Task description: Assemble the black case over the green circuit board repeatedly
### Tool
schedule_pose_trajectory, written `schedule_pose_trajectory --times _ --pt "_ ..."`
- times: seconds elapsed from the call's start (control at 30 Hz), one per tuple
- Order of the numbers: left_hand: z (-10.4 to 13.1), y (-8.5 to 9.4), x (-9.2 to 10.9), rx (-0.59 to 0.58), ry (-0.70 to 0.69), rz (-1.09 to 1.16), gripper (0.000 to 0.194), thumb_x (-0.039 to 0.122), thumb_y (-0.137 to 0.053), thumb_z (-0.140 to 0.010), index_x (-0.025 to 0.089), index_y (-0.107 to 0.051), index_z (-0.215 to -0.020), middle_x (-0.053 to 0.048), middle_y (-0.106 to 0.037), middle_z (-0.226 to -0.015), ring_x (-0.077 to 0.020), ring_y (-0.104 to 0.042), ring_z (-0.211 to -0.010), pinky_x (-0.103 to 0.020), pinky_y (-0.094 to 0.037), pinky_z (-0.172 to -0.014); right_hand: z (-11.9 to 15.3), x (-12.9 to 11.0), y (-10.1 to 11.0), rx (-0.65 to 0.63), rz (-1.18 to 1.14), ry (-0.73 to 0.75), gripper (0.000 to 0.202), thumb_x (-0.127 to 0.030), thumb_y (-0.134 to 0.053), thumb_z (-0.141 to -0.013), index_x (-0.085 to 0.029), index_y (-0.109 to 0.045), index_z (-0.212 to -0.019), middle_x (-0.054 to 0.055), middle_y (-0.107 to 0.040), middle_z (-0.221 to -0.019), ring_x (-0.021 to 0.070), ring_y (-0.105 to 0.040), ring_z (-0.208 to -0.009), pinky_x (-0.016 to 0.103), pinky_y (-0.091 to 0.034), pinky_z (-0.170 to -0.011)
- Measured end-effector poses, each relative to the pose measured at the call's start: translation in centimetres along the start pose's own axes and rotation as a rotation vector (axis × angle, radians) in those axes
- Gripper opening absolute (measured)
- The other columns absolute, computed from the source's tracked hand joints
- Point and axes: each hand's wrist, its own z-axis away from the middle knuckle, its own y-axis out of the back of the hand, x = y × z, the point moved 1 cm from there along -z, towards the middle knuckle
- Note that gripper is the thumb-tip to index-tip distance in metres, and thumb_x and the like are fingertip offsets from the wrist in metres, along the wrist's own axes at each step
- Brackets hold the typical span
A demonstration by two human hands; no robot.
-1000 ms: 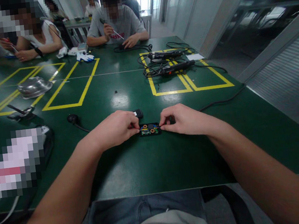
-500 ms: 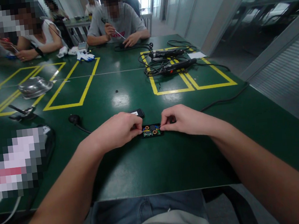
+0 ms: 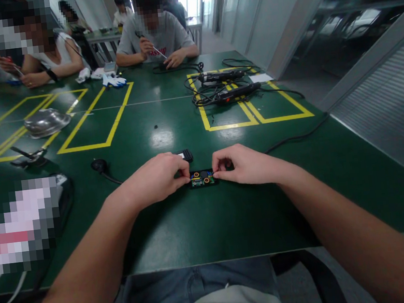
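Observation:
A small open black case (image 3: 205,185) lies flat on the green table, and a circuit board (image 3: 201,178) with copper-coloured coils sits inside it. My left hand (image 3: 164,176) pinches its left end between thumb and fingers. At the opposite end my right hand (image 3: 242,165) is closed in a similar pinch. The fingertips hide exactly which part of each end they grip. Just behind my left fingers rests a black ribbed piece (image 3: 188,155) with a white label, partly covered by the hand. A black cord with a round plug (image 3: 99,165) runs in behind my left wrist.
Two black corded tools (image 3: 222,75) lie in yellow-taped areas at the back right. At left are a metal bowl (image 3: 47,122), a dark clamp-like object (image 3: 29,156) and a blurred-out device with white cables. Across the table a person (image 3: 156,37) works near white-and-blue gloves (image 3: 114,80).
Both hands keep their pinch at the two ends of the case. The whole view has shifted slightly; little else differs.

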Motion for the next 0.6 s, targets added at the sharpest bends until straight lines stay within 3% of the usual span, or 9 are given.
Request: schedule_pose_trajectory --times 0.1,0.3,0.6 --pt "0.01 0.05 0.07 0.022 -0.032 0.017 0.013 0.015 -0.073 -0.094 0.021 -0.079 -0.084 -0.005 -0.078 -0.094 -0.0230 -0.071 -0.092 -0.032 -0.047 -0.082 0.04 -0.09 -0.07 0.005 0.004 0.015 0.007 -0.019 -0.072 -0.090 -0.020 -0.069 -0.084 0.001 -0.070 -0.075 0.0163 -0.061 -0.068 0.030 -0.044 -0.066" --pt "-0.07 -0.29 0.11 0.028 -0.007 0.068 0.013 0.015 -0.072 -0.094 0.021 -0.076 -0.082 -0.002 -0.074 -0.081 -0.0184 -0.063 -0.073 -0.031 -0.040 -0.067 0.04 0.25 0.30 -0.043 -0.042 0.030 0.008 -0.024 -0.069 -0.094 -0.020 -0.071 -0.087 0.003 -0.073 -0.081 0.0179 -0.063 -0.073 0.030 -0.048 -0.069" --pt "-0.29 -0.59 -0.11 0.007 0.024 0.141 0.013 0.016 -0.071 -0.097 0.020 -0.074 -0.085 0.002 -0.071 -0.071 -0.0153 -0.062 -0.064 -0.029 -0.037 -0.064 -0.17 0.68 0.29 -0.028 -0.067 0.056 0.012 -0.028 -0.070 -0.093 -0.020 -0.071 -0.083 0.002 -0.070 -0.079 0.0170 -0.061 -0.070 0.030 -0.047 -0.068"
